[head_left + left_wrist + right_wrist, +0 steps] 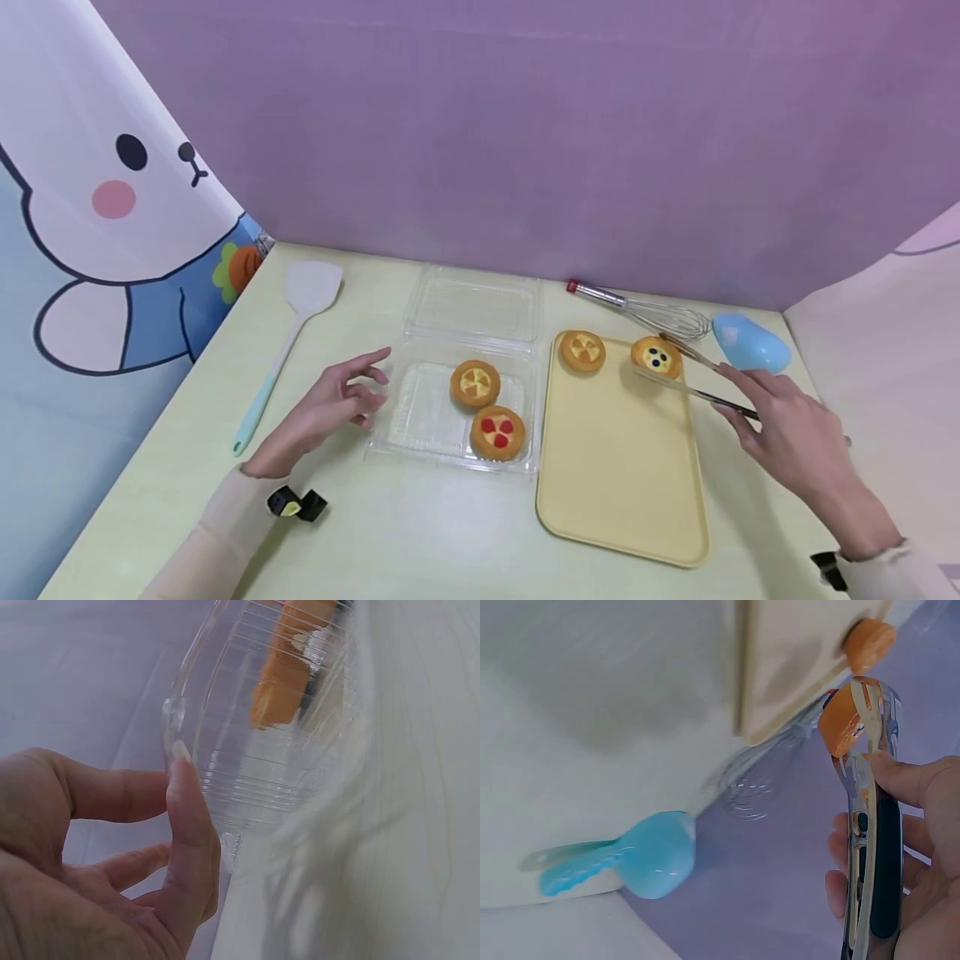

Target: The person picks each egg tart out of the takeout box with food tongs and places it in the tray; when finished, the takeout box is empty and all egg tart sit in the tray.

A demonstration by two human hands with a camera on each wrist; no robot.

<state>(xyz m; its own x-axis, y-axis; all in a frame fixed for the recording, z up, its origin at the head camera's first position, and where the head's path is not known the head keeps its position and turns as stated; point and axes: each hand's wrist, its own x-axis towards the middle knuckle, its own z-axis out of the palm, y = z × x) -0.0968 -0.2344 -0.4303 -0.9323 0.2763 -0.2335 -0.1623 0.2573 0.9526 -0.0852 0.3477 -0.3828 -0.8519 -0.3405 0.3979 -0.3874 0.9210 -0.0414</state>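
Note:
My right hand (798,433) holds metal tongs (877,877) with dark grip panels. Between the tong tips is a round tart (656,357) with dark berry-like dots, over the far right corner of a yellow tray (618,467). Another tart (582,351) with pale wedges lies in the tray's far left corner. My left hand (330,404) is at the left edge of an opened clear plastic box (420,408), fingers loosely bent; whether they touch it, I cannot tell. Inside the box are a pale-wedged tart (475,383) and a red-topped tart (498,432).
The box's lid (476,307) lies folded back toward the purple backdrop. A whisk (645,310) and a blue scoop-like thing (750,342) lie behind the tray. Off to the left is a white spatula (296,325) with a mint handle end.

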